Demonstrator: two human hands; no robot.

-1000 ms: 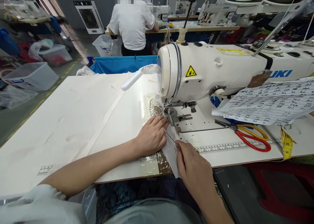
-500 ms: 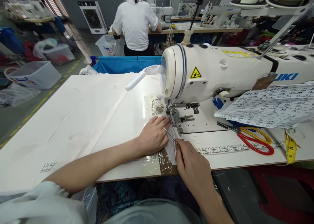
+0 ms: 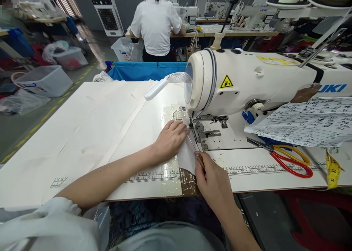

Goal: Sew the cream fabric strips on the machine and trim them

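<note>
My left hand [image 3: 171, 140] lies flat on a piece of white fabric [image 3: 188, 159], its fingertips close to the presser foot [image 3: 191, 124] of a white sewing machine [image 3: 247, 73]. Closed round the wooden handle of an awl [image 3: 201, 160] is my right hand [image 3: 214, 175], just above the table's front edge. The awl's thin metal shaft points forward and left, its tip at the fabric beside my left fingers. The fabric's far end runs in towards the needle area, partly hidden by my left hand.
Red-and-yellow scissors [image 3: 288, 157] and a yellow tape measure [image 3: 333, 170] lie to the right, by a sheet of handwritten paper [image 3: 305, 122]. White cloth [image 3: 90, 122] covers the table's left. Beyond a blue cloth bin [image 3: 148, 71], a person in white [image 3: 158, 27] sits.
The fabric has moved forward towards the needle, and its near edge now lies further from the table's front. My left hand has gone slightly forward with it. The view has shifted a little.
</note>
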